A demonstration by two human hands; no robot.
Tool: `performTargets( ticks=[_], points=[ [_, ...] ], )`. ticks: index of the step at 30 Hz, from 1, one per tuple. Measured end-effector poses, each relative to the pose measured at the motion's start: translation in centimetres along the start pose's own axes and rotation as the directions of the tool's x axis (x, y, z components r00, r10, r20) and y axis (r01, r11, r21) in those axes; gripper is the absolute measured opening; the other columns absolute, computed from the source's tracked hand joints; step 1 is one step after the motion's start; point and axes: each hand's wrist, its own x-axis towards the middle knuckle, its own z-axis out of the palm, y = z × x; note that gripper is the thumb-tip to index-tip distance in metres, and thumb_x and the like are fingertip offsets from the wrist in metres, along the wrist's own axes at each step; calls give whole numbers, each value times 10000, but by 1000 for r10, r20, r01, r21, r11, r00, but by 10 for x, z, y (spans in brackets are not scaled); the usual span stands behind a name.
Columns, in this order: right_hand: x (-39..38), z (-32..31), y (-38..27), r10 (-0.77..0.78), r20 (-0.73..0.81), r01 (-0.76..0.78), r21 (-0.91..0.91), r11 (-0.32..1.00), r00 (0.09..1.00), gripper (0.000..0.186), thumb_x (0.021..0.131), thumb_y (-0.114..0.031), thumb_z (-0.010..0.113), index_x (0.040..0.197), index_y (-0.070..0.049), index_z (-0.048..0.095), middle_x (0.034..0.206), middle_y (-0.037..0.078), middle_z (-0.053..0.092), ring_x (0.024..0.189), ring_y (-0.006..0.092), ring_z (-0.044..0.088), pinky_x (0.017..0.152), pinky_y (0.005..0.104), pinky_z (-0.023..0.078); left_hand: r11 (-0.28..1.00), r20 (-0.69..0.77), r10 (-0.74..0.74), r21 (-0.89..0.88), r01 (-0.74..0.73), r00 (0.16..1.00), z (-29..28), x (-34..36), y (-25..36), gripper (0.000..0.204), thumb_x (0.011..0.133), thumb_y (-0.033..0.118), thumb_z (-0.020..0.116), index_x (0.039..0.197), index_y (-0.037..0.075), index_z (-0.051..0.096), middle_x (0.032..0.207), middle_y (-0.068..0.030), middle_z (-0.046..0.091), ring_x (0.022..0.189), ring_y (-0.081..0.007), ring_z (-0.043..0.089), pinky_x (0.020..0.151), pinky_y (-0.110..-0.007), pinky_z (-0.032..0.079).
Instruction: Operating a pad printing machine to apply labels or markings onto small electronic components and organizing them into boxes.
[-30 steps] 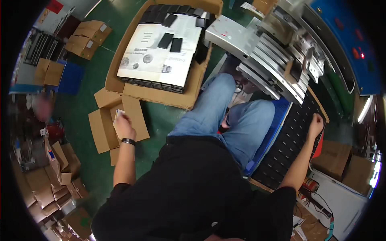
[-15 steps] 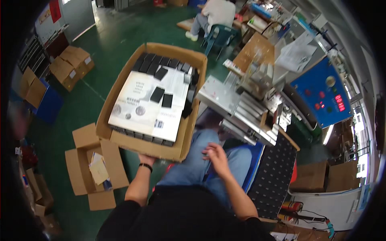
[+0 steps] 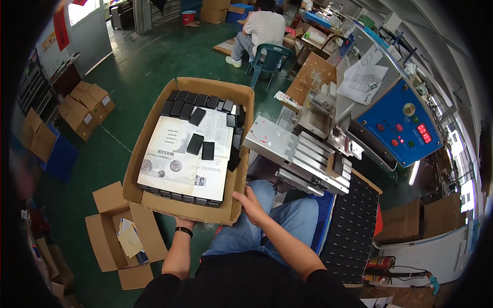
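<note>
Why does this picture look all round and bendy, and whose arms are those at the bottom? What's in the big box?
The camera sits on a person's head and looks down, so you see what they see. Its lens is very wide, which bends straight lines near the edges. The arms belong to that person, who is sitting in blue jeans. Their left hand is under the near edge of a big cardboard box, mostly hidden, and their right hand grips the box's near corner. Inside the box lie printed paper sheets and many small flat black pieces, some in rows, some loose on the paper. To the right is a metal machine with a blue panel of buttons. Farther away, another person sits on a chair, back turned.
</note>
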Motion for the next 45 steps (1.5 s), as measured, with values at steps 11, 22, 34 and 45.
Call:
performTargets(
  ticks=[11, 22, 34, 45],
  points=[
    [-2, -1, -33, 168, 151, -174, 26, 984, 974, 806, 883, -90, 585, 1642, -11, 329, 1537, 239, 460, 1279, 326, 515, 1054, 396, 482, 984, 38, 180, 10, -180, 983, 17, -3, -8, 753, 1128, 662, 294, 1721, 217, 424, 1766, -100, 438, 1591, -405, 445, 1295, -661, 363],
    [-3, 2, -24, 137, 249, -150, 34, 988, 959, 888, 847, -52, 581, 1683, -37, 282, 1547, 221, 459, 1272, 303, 501, 1068, 358, 447, 970, 133, 198, 113, -213, 971, 5, 7, 11, 715, 1171, 595, 301, 1767, 201, 320, 1818, -68, 338, 1648, -365, 350, 1358, -625, 256],
    [-34, 9, -14, 110, 336, -87, -81, 993, 936, 937, 836, -70, 616, 1689, 16, 236, 1495, 211, 491, 1221, 280, 513, 1045, 348, 470, 952, -88, 260, 192, -240, 962, -29, -22, 40, 757, 1133, 629, 379, 1646, 81, 471, 1668, -194, 521, 1547, -403, 479, 1339, -556, 335],
    [-54, 25, -13, -12, 426, 77, -135, 988, 905, 1019, 859, -112, 655, 1726, 35, 141, 1666, 276, 360, 1499, 417, 393, 1266, 466, 355, 972, 0, -3, 235, 3, 1000, -48, -30, 94, 750, 1143, 643, 350, 1706, 154, 425, 1720, -112, 487, 1544, -370, 496, 1282, -615, 397]
  ],
)
